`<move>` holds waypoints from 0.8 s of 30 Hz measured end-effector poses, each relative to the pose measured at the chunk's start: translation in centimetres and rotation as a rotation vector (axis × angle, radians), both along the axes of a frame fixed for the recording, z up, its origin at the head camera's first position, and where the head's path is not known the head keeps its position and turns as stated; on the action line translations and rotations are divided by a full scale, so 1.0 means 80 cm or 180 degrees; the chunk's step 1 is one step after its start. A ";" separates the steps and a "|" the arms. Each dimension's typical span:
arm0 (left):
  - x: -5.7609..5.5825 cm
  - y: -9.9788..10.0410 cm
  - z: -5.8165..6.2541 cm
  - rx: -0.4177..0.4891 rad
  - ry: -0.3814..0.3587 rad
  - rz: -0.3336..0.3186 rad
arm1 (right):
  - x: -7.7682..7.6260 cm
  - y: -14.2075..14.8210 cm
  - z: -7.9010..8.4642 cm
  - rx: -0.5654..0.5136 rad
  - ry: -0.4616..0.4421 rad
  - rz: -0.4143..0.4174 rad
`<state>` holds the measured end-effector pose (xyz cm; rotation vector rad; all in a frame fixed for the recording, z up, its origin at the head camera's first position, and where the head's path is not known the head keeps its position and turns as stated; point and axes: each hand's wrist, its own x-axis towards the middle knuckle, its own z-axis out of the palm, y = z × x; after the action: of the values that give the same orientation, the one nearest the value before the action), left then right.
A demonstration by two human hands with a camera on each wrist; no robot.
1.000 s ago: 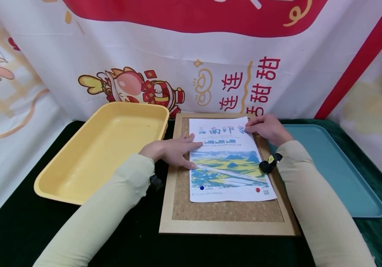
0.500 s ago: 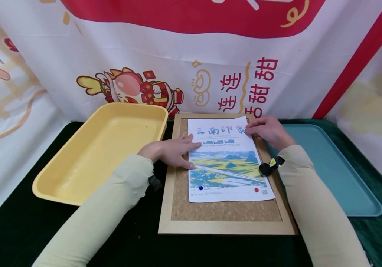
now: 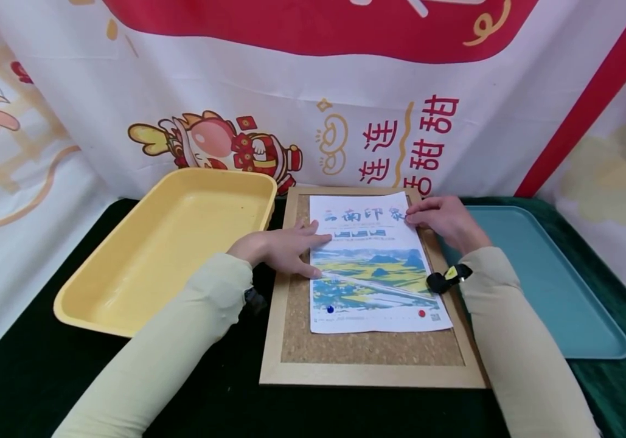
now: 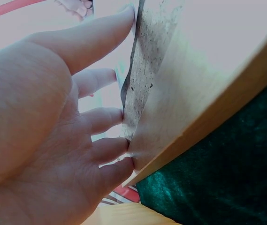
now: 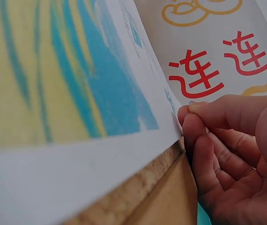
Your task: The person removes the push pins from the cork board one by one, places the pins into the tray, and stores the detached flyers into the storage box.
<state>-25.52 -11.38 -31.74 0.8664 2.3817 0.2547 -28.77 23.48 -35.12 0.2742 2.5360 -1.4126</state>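
A printed poster (image 3: 367, 243) with a blue-and-yellow landscape lies on a wood-framed cork board (image 3: 373, 350). A blue push pin (image 3: 330, 309) is in its lower left corner and a red push pin (image 3: 421, 314) in its lower right. Fingers spread, my left hand (image 3: 285, 248) rests on the poster's left edge and the board. At the upper right edge my right hand (image 3: 449, 220) pinches with thumb and forefinger. Between those fingertips the right wrist view shows only a tiny bluish sliver, apparently a push pin (image 5: 191, 103), mostly hidden.
To the left of the board stands a yellow plastic tray (image 3: 181, 243). A blue-green tray (image 3: 553, 286) lies at the right, partly behind my right arm. Dark green cloth (image 3: 225, 395) covers the table, and a printed white curtain (image 3: 313, 79) hangs behind.
My right hand has shifted very slightly down and to the right along the poster's upper right edge. My left hand stays in place on the poster.
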 end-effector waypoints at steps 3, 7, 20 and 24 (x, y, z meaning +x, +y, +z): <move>0.000 -0.001 0.001 -0.0032 0.0013 0.0014 | 0.002 -0.001 -0.001 -0.0023 0.0008 0.0010; 0.001 0.000 0.002 -0.0020 0.0014 0.0017 | 0.004 -0.001 -0.001 -0.0039 0.0032 -0.0016; 0.001 0.003 0.002 -0.0004 0.0015 0.0031 | 0.006 0.003 0.001 -0.0001 0.0046 0.0064; 0.001 0.004 0.002 0.0003 0.0007 0.0028 | 0.006 0.003 0.001 -0.0027 0.0038 0.0048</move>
<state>-25.40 -11.10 -31.60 0.8571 2.3882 0.2584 -28.30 23.68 -35.03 0.2453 2.5354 -1.4234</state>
